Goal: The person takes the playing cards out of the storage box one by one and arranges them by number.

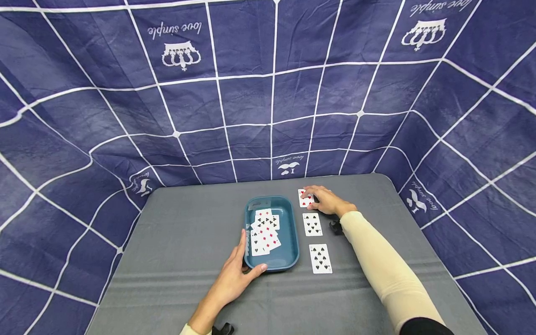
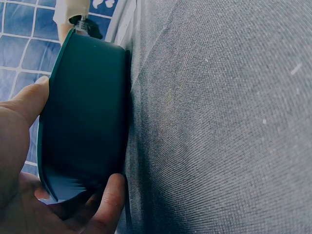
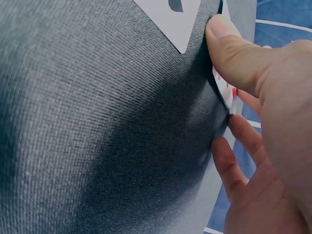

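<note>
The red-suited card (image 1: 304, 202) is near the table's (image 1: 188, 223) far edge, beyond a black-suited card (image 1: 312, 224). The right hand (image 1: 330, 200), palm down, pinches it between thumb and fingers, forearm (image 1: 378, 265) angled diagonally. The left hand (image 1: 232, 275) clamps the tray's (image 1: 288, 228) near-left corner.

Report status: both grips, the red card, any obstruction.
Left grip holding blue tray by its corner. Right grip pinching red playing card. Two black-suit cards loose beside tray. Nothing visible between red card and tray.
</note>
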A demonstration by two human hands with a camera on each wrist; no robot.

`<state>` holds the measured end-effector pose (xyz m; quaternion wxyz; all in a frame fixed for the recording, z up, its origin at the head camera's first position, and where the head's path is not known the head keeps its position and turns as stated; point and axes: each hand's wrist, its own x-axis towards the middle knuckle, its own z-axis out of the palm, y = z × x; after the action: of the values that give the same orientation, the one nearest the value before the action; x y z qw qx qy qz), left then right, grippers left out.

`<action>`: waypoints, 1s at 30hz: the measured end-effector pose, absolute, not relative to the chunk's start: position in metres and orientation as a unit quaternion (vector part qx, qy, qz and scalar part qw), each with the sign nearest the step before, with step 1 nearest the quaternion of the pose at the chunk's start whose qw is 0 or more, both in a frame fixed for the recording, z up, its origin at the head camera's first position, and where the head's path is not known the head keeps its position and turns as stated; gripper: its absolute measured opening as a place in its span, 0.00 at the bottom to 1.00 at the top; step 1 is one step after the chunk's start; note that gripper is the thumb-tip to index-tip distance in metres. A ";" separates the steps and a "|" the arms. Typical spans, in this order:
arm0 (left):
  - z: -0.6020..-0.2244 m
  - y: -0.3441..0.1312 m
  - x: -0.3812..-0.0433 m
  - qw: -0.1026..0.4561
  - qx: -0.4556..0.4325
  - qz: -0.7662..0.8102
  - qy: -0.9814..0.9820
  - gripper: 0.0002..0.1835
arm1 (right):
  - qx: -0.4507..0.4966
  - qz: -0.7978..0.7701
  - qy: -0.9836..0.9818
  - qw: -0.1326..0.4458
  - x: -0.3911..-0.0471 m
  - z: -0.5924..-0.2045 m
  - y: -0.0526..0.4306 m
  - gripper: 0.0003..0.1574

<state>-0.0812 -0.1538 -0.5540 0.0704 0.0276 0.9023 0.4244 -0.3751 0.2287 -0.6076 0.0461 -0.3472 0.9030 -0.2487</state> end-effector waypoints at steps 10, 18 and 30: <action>-0.556 -0.154 -0.082 0.068 0.029 0.421 0.904 0.69 | -0.334 -0.257 0.905 0.055 -0.364 -0.591 0.222 0.25; -0.556 -0.153 -0.082 0.070 0.023 0.417 0.906 0.68 | -0.338 -0.264 0.902 0.040 -0.361 -0.591 0.222 0.28; -0.555 -0.152 -0.084 0.064 0.020 0.422 0.904 0.67 | -0.289 -0.238 0.927 0.035 -0.320 -0.535 0.200 0.29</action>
<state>-0.0836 -0.1524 -0.5547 0.0636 0.0196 0.9041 0.4221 -0.3199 0.1998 -0.5355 0.0354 -0.2886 0.9266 -0.2384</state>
